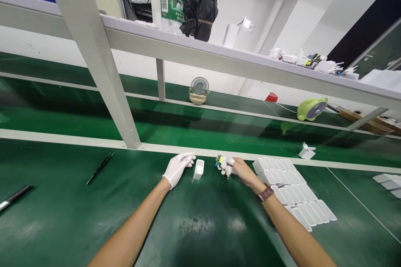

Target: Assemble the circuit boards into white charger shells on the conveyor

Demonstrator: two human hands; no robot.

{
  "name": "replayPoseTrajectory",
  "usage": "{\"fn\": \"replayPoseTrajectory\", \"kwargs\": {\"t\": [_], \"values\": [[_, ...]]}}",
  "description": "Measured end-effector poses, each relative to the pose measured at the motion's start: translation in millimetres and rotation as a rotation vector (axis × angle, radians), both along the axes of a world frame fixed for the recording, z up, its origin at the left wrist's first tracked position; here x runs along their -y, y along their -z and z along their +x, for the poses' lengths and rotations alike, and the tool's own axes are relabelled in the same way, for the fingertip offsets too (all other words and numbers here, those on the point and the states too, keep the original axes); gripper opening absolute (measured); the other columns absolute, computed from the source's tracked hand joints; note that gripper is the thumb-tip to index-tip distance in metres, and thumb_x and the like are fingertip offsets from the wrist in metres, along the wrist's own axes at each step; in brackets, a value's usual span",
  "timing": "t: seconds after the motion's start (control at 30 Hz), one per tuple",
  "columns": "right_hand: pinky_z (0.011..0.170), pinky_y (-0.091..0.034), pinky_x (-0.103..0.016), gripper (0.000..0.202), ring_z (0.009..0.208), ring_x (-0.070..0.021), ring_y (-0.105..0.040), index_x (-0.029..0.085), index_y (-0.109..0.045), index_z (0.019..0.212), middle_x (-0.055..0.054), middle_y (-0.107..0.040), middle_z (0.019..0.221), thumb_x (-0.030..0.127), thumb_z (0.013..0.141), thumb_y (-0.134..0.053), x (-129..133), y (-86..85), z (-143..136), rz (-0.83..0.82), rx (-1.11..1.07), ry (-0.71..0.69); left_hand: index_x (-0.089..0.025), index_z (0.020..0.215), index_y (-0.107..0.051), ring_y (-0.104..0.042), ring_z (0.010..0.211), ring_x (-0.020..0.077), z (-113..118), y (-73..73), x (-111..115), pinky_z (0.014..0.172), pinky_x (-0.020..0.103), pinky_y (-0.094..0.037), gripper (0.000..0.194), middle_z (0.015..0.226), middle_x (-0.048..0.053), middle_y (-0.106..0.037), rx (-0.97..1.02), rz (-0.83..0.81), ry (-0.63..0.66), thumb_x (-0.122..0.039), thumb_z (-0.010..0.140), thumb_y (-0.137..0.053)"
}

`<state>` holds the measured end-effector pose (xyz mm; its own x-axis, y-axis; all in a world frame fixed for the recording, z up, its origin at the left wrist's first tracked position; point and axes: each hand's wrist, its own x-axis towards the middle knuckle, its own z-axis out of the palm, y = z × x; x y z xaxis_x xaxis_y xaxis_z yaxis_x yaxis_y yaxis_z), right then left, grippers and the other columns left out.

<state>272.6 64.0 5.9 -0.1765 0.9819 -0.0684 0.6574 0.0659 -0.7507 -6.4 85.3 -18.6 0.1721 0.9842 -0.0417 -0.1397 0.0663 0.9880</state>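
Observation:
A small white plastic charger housing (pixel 198 169) stands on the green work surface, its hollow end toward me. Just left of it, not holding it, rests my left hand (pixel 177 169) in a white glove, fingers stretched out and slightly curved. My right hand (pixel 237 167), with white coverings on some fingers, grips a charger circuit board (pixel 222 161). Yellow and blue-green parts show on the board, and white plug pieces sit against it. The fingers hide part of it. Beyond my right wrist, rows of white charger housings (pixel 286 175) lie side by side.
A grey metal post (pixel 106 75) and a shelf (pixel 200 47) stand ahead. On the shelf are a bottle (pixel 172 3) and loose charger parts (pixel 308 60). A black pen (pixel 100 169) lies left. Two small fans (pixel 199 89) and a white part (pixel 307 151) are farther back.

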Motion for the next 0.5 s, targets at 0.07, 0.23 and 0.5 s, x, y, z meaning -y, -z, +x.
{"fn": "replayPoseTrajectory", "kwargs": {"t": [0.07, 0.23, 0.5], "values": [[0.057, -0.053, -0.028, 0.05, 0.061, -0.0183, -0.067, 0.009, -0.07, 0.101, -0.007, -0.071, 0.072, 0.038, 0.102, -0.029, 34, 4.2, 2, -0.028, -0.014, -0.03, -0.013, 0.102, -0.072, -0.065, 0.085, 0.0178, 2, 1.3, -1, 0.081, 0.033, -0.055, 0.037, 0.106, 0.011, -0.073, -0.01, 0.0, 0.004, -0.043, 0.081, -0.071], [0.086, -0.053, -0.043, 0.04, 0.093, -0.0283, -0.068, 0.016, -0.064, 0.124, -0.012, -0.072, 0.096, 0.041, 0.094, -0.053, 72, -3.6, 13, 0.073, 0.044, 0.01, -0.013, 0.103, -0.07, -0.065, 0.085, 0.0178, 5, 2.1, 1, 0.08, 0.033, -0.054, 0.038, 0.105, 0.011, -0.073, -0.056, 0.006, -0.005, -0.044, 0.081, -0.07], [0.109, -0.04, -0.053, 0.059, 0.138, -0.035, -0.041, 0.02, -0.049, 0.138, -0.015, -0.057, 0.135, 0.038, 0.085, -0.069, 76, 15.0, 18, 0.349, 0.229, -0.181, -0.013, 0.122, -0.062, -0.064, 0.109, 0.026, 12, -12.9, 10, 0.097, 0.042, -0.051, 0.059, 0.122, 0.015, -0.067, -0.198, 0.061, 0.028, -0.044, 0.074, -0.076]]}}
